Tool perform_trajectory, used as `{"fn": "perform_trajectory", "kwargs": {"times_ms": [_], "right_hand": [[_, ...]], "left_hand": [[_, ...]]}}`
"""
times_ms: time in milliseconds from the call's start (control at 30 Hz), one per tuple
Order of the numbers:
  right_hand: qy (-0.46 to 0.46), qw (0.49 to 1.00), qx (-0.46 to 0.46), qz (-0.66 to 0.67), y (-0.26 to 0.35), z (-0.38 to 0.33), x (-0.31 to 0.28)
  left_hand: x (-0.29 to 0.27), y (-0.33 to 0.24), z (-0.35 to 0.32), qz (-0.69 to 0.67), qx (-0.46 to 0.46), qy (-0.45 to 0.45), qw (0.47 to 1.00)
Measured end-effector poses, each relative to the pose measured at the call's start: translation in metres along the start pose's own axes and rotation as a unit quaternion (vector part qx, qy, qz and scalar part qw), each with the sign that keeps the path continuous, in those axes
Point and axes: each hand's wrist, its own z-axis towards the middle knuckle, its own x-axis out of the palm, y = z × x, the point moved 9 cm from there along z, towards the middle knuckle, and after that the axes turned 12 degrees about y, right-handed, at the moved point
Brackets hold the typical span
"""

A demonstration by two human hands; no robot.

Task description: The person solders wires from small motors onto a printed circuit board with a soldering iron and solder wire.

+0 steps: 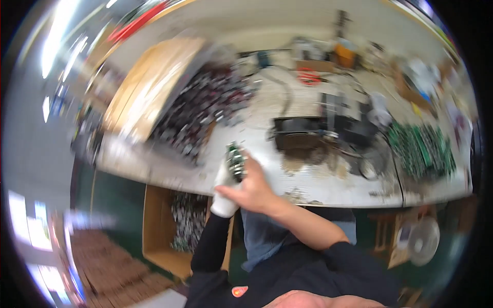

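Observation:
A small green circuit board with shiny metal parts (236,161) is held up between my two hands, over the front edge of the workbench. My left hand (224,194), in a white glove, is closed along the board's left side; some of its fingers are hidden behind the board and my other hand. My right hand (252,186), bare, is closed on the board's right side, with its thumb reaching across the glove. Motion blur hides the board's details. Just beyond and left of my hands lies a heap of small dark and silvery parts (205,102).
A tilted cardboard box (149,84) lies beside the heap. A black machine or fixture (300,131) stands right of centre. Several green circuit boards (423,149) are stacked at the right. Below the bench edge, a cardboard carton (152,226) contains small parts; a white fan (424,241) stands lower right.

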Motion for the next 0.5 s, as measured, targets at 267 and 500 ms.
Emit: {"fn": "perform_trajectory", "kwargs": {"times_ms": [267, 500], "right_hand": [[0.061, 0.99, -0.051, -0.114, 0.048, -0.037, -0.009], [0.187, 0.978, -0.048, 0.085, 0.017, -0.098, 0.0]], "left_hand": [[0.043, -0.046, 0.002, 0.572, -0.095, -0.269, 0.769], [0.033, -0.143, -0.101, 0.24, 0.092, -0.439, 0.861]]}}
